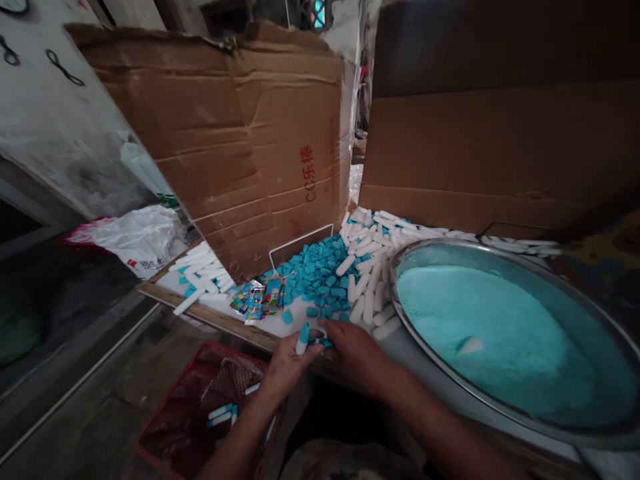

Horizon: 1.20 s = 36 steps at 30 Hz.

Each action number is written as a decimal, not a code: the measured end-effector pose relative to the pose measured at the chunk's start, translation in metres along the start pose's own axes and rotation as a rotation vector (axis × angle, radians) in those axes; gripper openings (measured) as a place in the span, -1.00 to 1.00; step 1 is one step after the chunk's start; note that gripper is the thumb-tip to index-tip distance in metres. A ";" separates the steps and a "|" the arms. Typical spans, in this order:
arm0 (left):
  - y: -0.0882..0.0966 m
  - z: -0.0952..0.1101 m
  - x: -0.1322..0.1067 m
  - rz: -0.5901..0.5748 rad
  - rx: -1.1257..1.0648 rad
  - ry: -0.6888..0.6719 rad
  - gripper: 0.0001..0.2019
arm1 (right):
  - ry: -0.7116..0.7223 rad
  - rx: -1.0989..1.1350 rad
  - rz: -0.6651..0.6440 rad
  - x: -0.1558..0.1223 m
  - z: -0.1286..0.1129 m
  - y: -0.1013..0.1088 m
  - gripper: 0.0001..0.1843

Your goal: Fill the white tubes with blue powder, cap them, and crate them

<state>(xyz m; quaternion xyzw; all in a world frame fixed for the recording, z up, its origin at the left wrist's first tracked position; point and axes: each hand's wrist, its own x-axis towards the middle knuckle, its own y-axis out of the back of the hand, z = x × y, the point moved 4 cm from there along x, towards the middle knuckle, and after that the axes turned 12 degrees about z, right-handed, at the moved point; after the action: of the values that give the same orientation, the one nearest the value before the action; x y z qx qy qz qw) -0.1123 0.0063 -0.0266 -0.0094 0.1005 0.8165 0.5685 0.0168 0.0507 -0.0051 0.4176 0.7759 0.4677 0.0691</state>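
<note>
My left hand (pixel 289 365) is closed round a white tube with a blue cap (pixel 303 338), held upright at the table's front edge. My right hand (pixel 354 350) lies just right of it, fingers curled over a few blue caps at the near edge of the pile of blue caps (pixel 320 270). White uncapped tubes (pixel 367 283) lie heaped to the right of the caps. A small stack of colourful printed packets (pixel 257 298) sits left of the pile.
A large metal basin (pixel 400 263) of blue powder (pixel 485 333) fills the right. Cardboard boxes (pixel 250 147) stand behind the table. A red basket (pixel 210 407) holding capped tubes sits below the table's edge. More white tubes (pixel 200 267) and a white bag (pixel 140 237) lie on the left.
</note>
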 end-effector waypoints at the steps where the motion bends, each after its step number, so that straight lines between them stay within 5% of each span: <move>1: -0.005 -0.002 -0.001 -0.044 -0.048 0.024 -0.70 | 0.004 0.016 0.016 -0.005 -0.003 0.002 -0.50; 7: -0.013 -0.023 -0.013 0.073 -0.448 0.344 -0.52 | -0.099 0.246 0.185 -0.030 0.004 0.011 -0.50; 13: -0.019 -0.018 -0.018 0.042 -0.461 0.349 -0.51 | -0.063 0.327 0.228 -0.038 0.004 0.012 -0.76; 23: -0.028 -0.034 -0.026 0.021 -0.479 0.407 -0.56 | -0.157 0.472 0.349 -0.041 -0.002 0.002 -0.81; 26: -0.023 -0.028 -0.021 0.000 -0.278 0.244 -0.61 | -0.343 0.647 0.330 -0.041 0.011 0.003 -0.82; 31: -0.008 0.001 -0.015 -0.084 0.429 -0.236 -0.84 | -0.546 0.935 0.240 -0.043 0.025 0.013 -0.79; 36: -0.017 0.004 -0.024 -0.301 0.903 -0.333 -0.68 | -0.558 0.948 0.195 -0.049 0.020 0.018 -0.76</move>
<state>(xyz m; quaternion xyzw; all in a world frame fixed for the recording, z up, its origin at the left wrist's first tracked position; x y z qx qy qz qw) -0.0876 -0.0093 -0.0219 0.3534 0.3492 0.5909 0.6356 0.0691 0.0327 -0.0159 0.5806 0.8116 -0.0565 0.0328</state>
